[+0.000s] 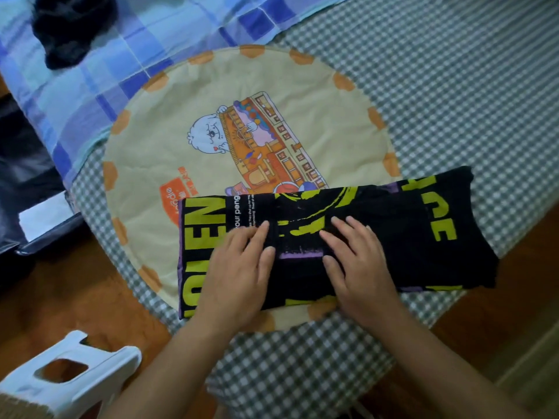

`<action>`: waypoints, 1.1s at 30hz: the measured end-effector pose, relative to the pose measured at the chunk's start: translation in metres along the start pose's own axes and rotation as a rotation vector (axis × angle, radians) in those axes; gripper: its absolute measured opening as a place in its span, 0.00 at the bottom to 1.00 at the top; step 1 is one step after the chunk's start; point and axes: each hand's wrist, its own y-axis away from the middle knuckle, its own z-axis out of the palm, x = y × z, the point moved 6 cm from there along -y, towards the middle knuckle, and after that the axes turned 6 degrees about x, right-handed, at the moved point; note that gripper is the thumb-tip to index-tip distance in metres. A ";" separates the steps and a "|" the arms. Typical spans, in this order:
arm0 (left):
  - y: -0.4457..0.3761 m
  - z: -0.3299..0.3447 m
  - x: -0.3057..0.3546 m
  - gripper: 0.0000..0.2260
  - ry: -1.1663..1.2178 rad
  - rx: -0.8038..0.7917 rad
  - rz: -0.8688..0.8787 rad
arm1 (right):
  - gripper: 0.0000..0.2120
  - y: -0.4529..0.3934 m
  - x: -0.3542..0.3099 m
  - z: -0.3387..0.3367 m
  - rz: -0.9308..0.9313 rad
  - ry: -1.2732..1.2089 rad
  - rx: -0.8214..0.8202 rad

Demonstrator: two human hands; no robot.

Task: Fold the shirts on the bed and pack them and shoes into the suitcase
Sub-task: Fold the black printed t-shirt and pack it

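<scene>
Pressing: we see both hands laid flat on the black shirt (378, 237), which is folded into a long band.
Left hand (239, 267): at 6 o'clock of the view, fingers straight and together, palm down on the shirt's left half; its grip is fully open and holds nothing.
Right hand (360, 261): just beside the left, toward 5 o'clock, fingers straight and slightly spread, resting on the shirt's middle; its grip is likewise fully open, with nothing held.
Shirt: black with yellow-green letters and purple patches, lying across the bed (453, 101) from 8 o'clock to 3 o'clock, its left part on the round mat (169, 122) and its right end on the green checked cover.
Round mat: cream with orange patches round its rim and a cartoon print at centre, flat on the bed, reaching to 12 o'clock.
Blue sheet (90, 86): blue plaid, at 10 to 11 o'clock, its edge touching the mat.
Dark garment (69, 28): a black bundle on the blue sheet at 11 o'clock; we cannot tell what it is.
Stool (66, 376): white plastic, on the wooden floor at 7 o'clock, well apart from the shirt.
Dark case (24, 182): a black shape at 9 o'clock beside the bed; we cannot tell whether it is the suitcase.
</scene>
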 end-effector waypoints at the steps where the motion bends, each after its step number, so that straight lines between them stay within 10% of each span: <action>1: -0.004 0.004 -0.002 0.26 -0.128 0.028 0.081 | 0.20 0.001 0.016 -0.011 0.069 0.015 0.046; 6: -0.037 0.059 -0.042 0.31 -0.412 -0.221 -0.066 | 0.27 0.001 0.138 -0.074 0.570 0.257 0.085; 12: -0.025 0.060 0.007 0.31 -0.327 -0.094 -0.133 | 0.39 -0.004 0.217 -0.086 0.876 0.154 -0.142; 17: 0.022 0.105 0.048 0.28 -0.391 -0.237 0.087 | 0.24 -0.005 0.220 -0.083 1.010 -0.413 -0.116; 22: 0.005 0.077 0.049 0.22 0.100 -0.244 -0.107 | 0.24 -0.030 0.154 -0.123 0.781 -0.846 -0.316; 25: 0.008 0.007 0.026 0.16 0.481 0.112 -0.374 | 0.29 -0.045 0.096 -0.135 0.633 -0.874 -0.444; 28: 0.016 -0.033 -0.019 0.16 0.303 0.312 -0.477 | 0.28 -0.055 0.041 -0.102 0.577 -0.780 -0.456; 33: 0.032 -0.026 -0.073 0.24 0.075 0.098 -0.750 | 0.30 -0.048 -0.008 -0.001 0.460 -0.421 -0.571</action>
